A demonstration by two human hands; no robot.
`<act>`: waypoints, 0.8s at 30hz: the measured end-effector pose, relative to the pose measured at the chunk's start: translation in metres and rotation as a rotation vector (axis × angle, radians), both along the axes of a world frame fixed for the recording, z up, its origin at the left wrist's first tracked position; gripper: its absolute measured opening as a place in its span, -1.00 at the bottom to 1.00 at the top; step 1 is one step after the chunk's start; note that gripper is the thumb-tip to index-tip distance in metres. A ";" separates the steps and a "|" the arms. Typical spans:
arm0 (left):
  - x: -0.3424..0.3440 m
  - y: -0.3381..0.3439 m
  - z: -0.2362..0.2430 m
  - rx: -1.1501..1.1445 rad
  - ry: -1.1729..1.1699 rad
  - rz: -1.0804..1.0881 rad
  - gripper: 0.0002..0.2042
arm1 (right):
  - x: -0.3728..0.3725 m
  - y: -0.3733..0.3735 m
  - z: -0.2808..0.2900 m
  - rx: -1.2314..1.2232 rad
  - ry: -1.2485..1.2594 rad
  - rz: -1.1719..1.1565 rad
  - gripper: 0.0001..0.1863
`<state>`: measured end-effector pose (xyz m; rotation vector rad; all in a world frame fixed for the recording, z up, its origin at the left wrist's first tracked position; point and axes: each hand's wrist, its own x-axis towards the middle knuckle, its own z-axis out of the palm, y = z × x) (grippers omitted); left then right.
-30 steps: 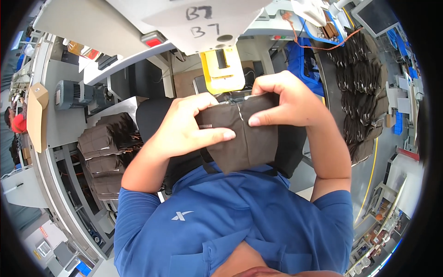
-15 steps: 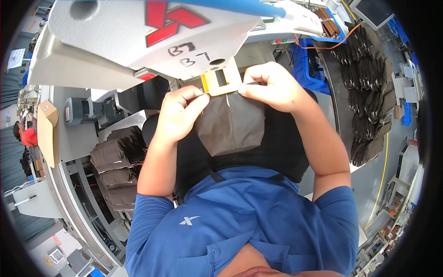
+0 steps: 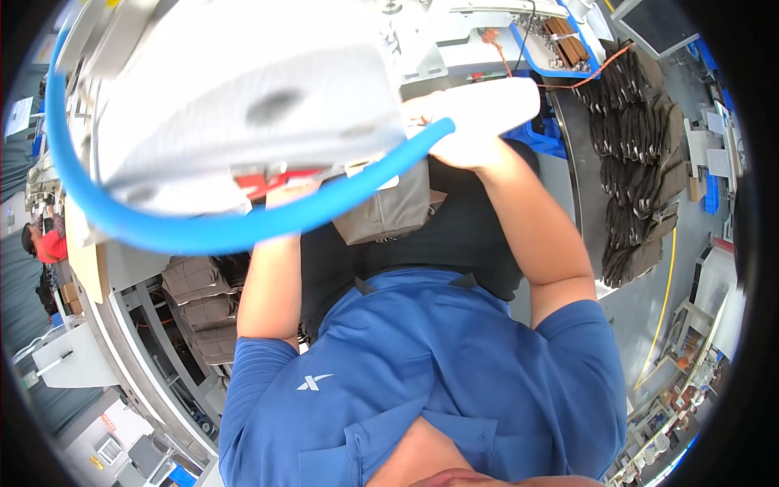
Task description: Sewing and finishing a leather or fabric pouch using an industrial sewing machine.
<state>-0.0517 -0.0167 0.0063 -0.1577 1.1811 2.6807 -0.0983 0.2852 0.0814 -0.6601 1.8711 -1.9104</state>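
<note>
A large white machine head, probably a sewing machine, covers much of the upper left. A thick blue hose curves across in front of it. My left hand is mostly behind the machine, and its fingers are hidden. Beside the machine's right end, my right hand is bleached by glare and partly covered by a white rounded part, so its grip is unclear. Between my hands a grey-brown fabric piece hangs over my lap, its upper edge under the machine.
Dark garment pieces lie in overlapping rows on the right. Folded brown pieces are stacked at left. A blue-edged tray holds small metal parts and brown strips. An orange cord runs beside it. A person in red is far left.
The machine head and blue hose now fill more of the view and cover my left hand and the yellow plate. The fabric piece appears turned, with its lower edge slightly higher.
</note>
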 end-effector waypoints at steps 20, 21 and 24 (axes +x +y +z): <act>-0.063 0.019 0.052 -0.273 0.033 -0.384 -0.81 | -0.007 -0.003 -0.015 0.126 0.061 0.019 -0.79; -0.066 0.017 0.055 -0.290 0.044 -0.391 -0.81 | -0.006 -0.002 -0.016 0.114 0.037 0.034 -0.80; -0.072 0.012 0.063 -0.343 0.071 -0.412 -0.81 | -0.007 -0.004 -0.019 0.063 0.019 0.055 -0.80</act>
